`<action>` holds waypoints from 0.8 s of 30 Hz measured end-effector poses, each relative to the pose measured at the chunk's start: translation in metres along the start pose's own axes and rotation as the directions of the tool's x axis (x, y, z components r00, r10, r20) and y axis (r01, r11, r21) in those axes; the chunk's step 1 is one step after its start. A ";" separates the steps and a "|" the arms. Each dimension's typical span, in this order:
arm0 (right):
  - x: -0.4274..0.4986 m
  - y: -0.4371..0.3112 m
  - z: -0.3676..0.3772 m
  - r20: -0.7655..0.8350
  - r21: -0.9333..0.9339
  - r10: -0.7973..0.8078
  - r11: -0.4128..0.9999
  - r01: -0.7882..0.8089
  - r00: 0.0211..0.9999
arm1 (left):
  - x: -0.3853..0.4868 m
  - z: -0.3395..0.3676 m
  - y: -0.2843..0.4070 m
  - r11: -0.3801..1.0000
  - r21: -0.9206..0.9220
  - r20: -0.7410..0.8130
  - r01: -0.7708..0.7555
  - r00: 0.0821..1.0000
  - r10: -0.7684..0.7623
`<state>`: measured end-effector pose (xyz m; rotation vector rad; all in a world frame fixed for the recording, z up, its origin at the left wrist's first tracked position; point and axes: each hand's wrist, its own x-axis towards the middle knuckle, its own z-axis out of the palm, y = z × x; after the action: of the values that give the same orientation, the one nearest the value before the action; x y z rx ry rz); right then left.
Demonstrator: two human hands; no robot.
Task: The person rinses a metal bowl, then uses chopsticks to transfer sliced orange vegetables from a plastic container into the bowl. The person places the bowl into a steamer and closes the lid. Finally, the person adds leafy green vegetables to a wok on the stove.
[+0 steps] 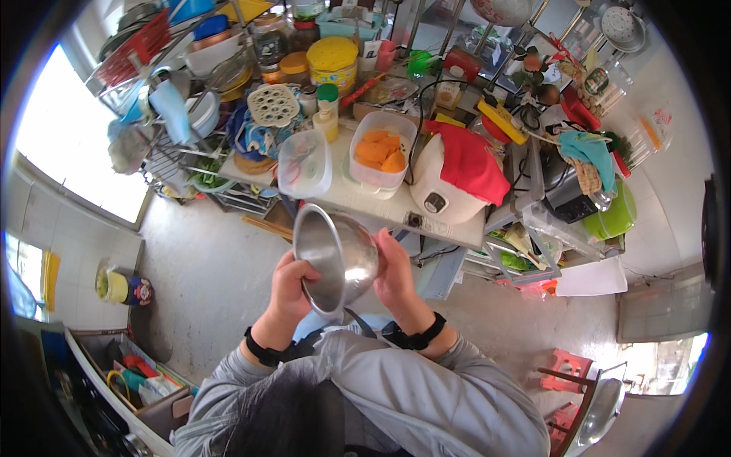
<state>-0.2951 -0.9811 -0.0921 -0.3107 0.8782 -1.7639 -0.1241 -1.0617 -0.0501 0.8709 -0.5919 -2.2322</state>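
Both hands hold a stainless steel bowl [358, 260], tipped on its side in front of my chest with its mouth facing left. My left hand [291, 284] grips the rim, the thumb inside the bowl. Against the outer base on the right rests my right hand [395, 267], its fingers partly hidden behind the metal. Just beyond the bowl, on the table, stands a clear plastic container [305, 165]. Right of it, a second plastic container [381, 185] holds several orange chunks [378, 151], perhaps pumpkin.
A white rice cooker [442, 197] under a red cloth [471, 160] stands at the table's right. Behind are a squeeze bottle [326, 123], a yellow-lidded tub [333, 60] and a power cord. A metal rack [183, 154] stands left. Red plastic stools [565, 368] are at lower right.
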 end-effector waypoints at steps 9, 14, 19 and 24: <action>0.089 -0.028 0.027 -0.124 0.168 -0.531 0.821 0.545 0.838 | 0.136 0.027 0.034 0.832 0.390 0.569 -0.394 0.813 0.119; 0.148 -0.033 0.029 -0.136 0.171 -0.286 0.936 0.307 0.948 | 0.167 0.053 0.054 0.965 0.260 0.353 0.029 0.927 -0.123; 0.177 -0.053 0.025 -0.158 -0.100 -0.582 0.813 0.574 0.797 | 0.199 0.036 0.113 0.937 0.035 0.271 0.349 0.899 -0.345; 0.170 -0.104 0.005 0.036 -0.815 -0.816 0.310 0.489 0.577 | 0.230 -0.019 0.169 0.135 0.923 0.303 -0.359 0.898 0.319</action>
<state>-0.4297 -1.1225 -0.0516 -1.0607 2.0577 -2.1527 -0.1692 -1.3443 -0.0565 1.0727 -2.1393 -1.1932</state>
